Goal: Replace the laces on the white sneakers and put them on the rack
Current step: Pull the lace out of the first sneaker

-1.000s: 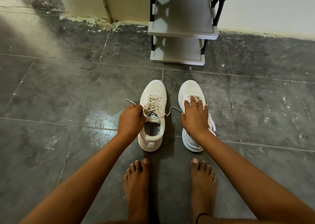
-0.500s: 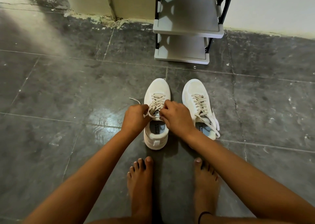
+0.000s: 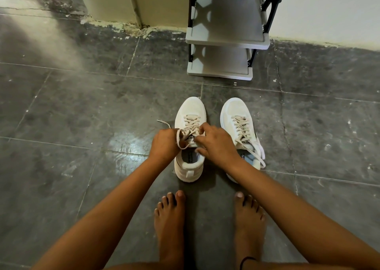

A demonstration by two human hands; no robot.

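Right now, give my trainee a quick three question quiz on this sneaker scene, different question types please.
1. True or false: both hands, left hand and right hand, work the lace of the left sneaker.
2. Where do the right sneaker's lace ends lie? A) knotted B) loose, trailing over its side
3. Fill in: the rack shelves hold ___ shoes.

Key: 1 true; 2 B; 3 no
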